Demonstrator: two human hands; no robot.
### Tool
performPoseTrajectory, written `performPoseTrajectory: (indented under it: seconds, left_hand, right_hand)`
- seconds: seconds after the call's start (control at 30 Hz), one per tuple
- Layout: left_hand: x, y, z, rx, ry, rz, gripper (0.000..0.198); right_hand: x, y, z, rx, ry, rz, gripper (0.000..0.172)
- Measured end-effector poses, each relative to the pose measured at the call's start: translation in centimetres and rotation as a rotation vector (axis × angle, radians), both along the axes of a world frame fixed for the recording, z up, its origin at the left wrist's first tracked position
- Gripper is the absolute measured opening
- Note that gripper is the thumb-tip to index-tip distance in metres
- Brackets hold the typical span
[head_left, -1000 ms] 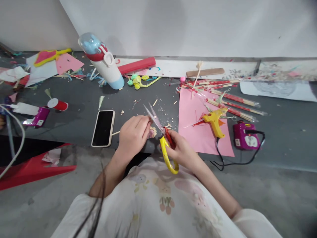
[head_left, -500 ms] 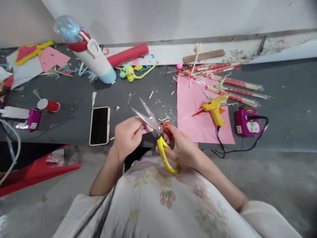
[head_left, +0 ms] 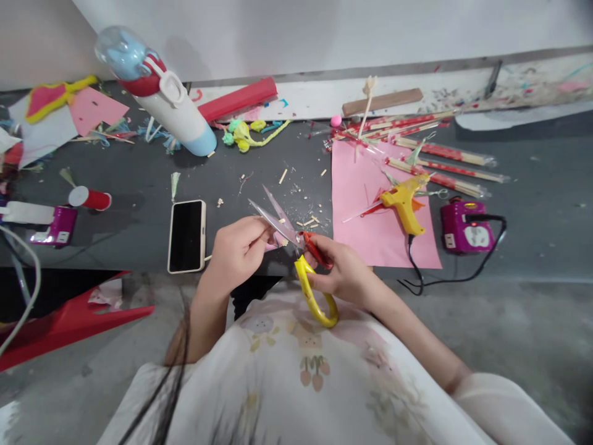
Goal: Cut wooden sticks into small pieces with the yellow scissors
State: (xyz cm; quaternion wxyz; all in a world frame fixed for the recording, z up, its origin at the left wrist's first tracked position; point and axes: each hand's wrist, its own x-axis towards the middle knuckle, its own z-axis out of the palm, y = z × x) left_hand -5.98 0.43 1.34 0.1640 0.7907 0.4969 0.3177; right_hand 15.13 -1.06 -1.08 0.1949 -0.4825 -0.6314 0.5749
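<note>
My right hand (head_left: 345, 272) grips the scissors (head_left: 316, 306), which have one yellow and one red handle; the blades point up and left and stand apart. My left hand (head_left: 243, 250) is closed in a pinch beside the blades, at the table's front edge. A small pale piece shows at its fingertips, but I cannot make out what it is. A bit of pink paper (head_left: 277, 240) lies beneath the blades. Small cut stick pieces (head_left: 308, 221) are scattered on the dark table just beyond the scissors.
A phone (head_left: 186, 237) lies left of my left hand, with a tall bottle (head_left: 180, 120) behind. To the right, a yellow glue gun (head_left: 403, 201) rests on pink paper (head_left: 356, 232), near a purple power box (head_left: 466, 227) and wrapped sticks (head_left: 445, 154). Red thread spool (head_left: 97, 199) at left.
The view has shifted slightly. My right fingers have moved a little on the red handle; my left hand stays pinched beside the blades.
</note>
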Motion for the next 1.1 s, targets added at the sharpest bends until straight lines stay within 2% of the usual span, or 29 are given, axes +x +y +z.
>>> performPoseTrajectory:
  seconds: [0.17,0.4,0.5,0.7,0.8,1.1]
  left_hand:
    - [0.2,1.1,0.3,-0.065,0.057,0.014,0.025]
    - [0.9,3.0,0.7,-0.202,0.078,-0.046,0.029]
    - [0.9,3.5,0.7,-0.253,0.028,-0.084,0.032]
    - [0.8,4.0,0.9,-0.508,-0.193,-0.159,0.03]
    - [0.7,4.0,1.1,-0.584,-0.235,-0.198,0.029]
    - [0.5,4.1,1.3,-0.595,-0.236,-0.237,0.028]
  right_hand:
    - [-0.3,-0.3,-1.4,-0.112,0.121,-0.083,0.027]
    - [-0.5,-0.4,-2.9,-0.119,0.201,-0.142,0.026]
    - [-0.5,-0.5,-2.7,-0.126,0.193,-0.14,0.025]
    - [-0.4,-0.7,-1.4,-0.032,0.059,-0.14,0.025]
    - [-0.4,-0.8,-1.0,-0.022,0.03,-0.143,0.026]
    - [0.0,-0.8,-0.7,-0.007,-0.012,-0.109,0.026]
